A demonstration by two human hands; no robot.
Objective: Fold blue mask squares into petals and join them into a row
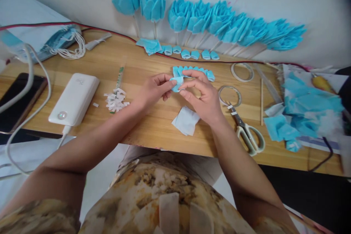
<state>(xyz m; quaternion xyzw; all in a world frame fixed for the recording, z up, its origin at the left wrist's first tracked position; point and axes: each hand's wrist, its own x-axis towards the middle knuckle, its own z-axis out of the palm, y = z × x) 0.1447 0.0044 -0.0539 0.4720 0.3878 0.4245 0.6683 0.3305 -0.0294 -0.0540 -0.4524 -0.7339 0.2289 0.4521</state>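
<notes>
A small blue fabric petal [177, 83] is held up over the middle of the table, pinched between both hands. My left hand [156, 88] grips its left side with thumb and fingers, while my right hand [201, 93] closes on its right edge. Just behind the hands lies a row of folded blue petals [210, 75], partly hidden by my right fingers. Below the hands rests a small stack of pale fabric squares [186, 120]. To the right are scissors [246, 131], with bits of white tape stuck on the blades, and a tape roll [230, 96].
Blue fabric flowers [201, 16] on sticks lean against the wall. Left are a white power bank [75, 98], a phone [20, 98], face masks [41, 33] and white tape snippets [116, 100]. Blue scraps [309, 106] pile up right. A red-black cable [109, 31] crosses the back.
</notes>
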